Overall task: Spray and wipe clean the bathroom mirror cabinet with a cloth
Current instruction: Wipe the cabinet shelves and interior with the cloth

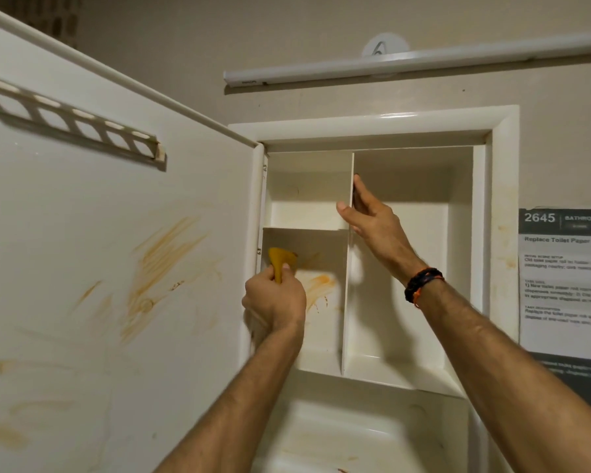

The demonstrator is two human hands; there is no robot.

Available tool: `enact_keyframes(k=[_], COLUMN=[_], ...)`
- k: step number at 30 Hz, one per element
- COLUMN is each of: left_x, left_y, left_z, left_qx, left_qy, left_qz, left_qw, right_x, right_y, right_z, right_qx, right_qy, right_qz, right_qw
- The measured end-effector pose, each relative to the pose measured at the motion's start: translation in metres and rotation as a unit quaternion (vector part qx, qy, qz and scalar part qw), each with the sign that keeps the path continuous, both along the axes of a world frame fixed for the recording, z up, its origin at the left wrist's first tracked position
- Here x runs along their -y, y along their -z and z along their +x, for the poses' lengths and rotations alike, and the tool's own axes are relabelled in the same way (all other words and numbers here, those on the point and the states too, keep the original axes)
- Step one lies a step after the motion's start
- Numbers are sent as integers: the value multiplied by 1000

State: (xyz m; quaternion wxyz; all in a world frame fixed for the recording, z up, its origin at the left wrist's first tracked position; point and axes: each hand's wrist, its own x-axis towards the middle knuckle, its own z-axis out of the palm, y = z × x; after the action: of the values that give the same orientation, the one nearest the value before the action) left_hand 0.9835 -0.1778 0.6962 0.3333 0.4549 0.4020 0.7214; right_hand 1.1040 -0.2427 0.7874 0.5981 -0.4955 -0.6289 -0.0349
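Reaching up from the bottom of the frame, the left hand [274,298] has its grip clenched round a yellow cloth [280,264], pressed into the lower-left compartment of the cabinet [502,131] at centre, right beside an orange smear [319,288]. The right hand [369,216], grip released, fingers straight, rests on the vertical divider [348,302]. The open door [99,250] fills the left, streaked orange too. Light bar [406,63] up top.

Open door [116,250] blocks the left side, vertical divider [348,268] and short shelf [304,229] split the cabinet [502,233], right compartment is open top to bottom, lower-left compartment is filled by left hand [275,298] with cloth [280,262].
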Motion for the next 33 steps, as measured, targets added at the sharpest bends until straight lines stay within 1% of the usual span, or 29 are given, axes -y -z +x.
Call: enact_keyframes(k=[2, 3, 5, 8, 11, 12, 14, 20, 23, 25, 29, 30, 33], left_x=[-1, -4, -10, -16, -21, -23, -26, -23, -16, -15, -25, -30, -45], left_y=[-6, -11, -18, -20, -7, -3, 2, 3, 4, 6, 10, 11, 11], left_z=[5, 7, 11, 25, 41, 45, 46, 45, 49, 51, 37, 30, 10], left_qx=[-5, -26, -77, -178, -303, -329, -340, -337, -363, -407, -494, -518, -604], left_qy=[-83, -119, -152, -158, -136, -125, -113, -95, -61, -42, -37, -36, -53], left_qz=[72, 83, 81, 92, 134, 150, 170, 205, 253, 287, 359, 377, 411], left_qw=[994, 989, 982, 967, 934, 924, 918, 914, 895, 866, 791, 767, 681], right_x=[0, 0, 0, 0, 0, -1, -2, -7, -8, -8, -9, -9, -9], right_y=[1, 1, 1, 2, 3, 3, 4, 9, 9, 9, 11, 11, 12], right_z=[-1, -1, -2, -2, -1, 1, 2, 4, 4, 4, 4, 4, 4], right_qx=[1, 2, 4, 12, 20, 22, 22, 11, 10, 12, 9, 7, 5], right_qy=[-1, -2, -3, -5, -8, -10, -19, -45, -48, -49, -59, -62, -71], right_qz=[0, 1, 2, -2, -6, -7, -7, 3, 6, 7, 13, 14, 15], right_qw=[1000, 1000, 1000, 1000, 1000, 1000, 1000, 999, 999, 999, 998, 998, 997])
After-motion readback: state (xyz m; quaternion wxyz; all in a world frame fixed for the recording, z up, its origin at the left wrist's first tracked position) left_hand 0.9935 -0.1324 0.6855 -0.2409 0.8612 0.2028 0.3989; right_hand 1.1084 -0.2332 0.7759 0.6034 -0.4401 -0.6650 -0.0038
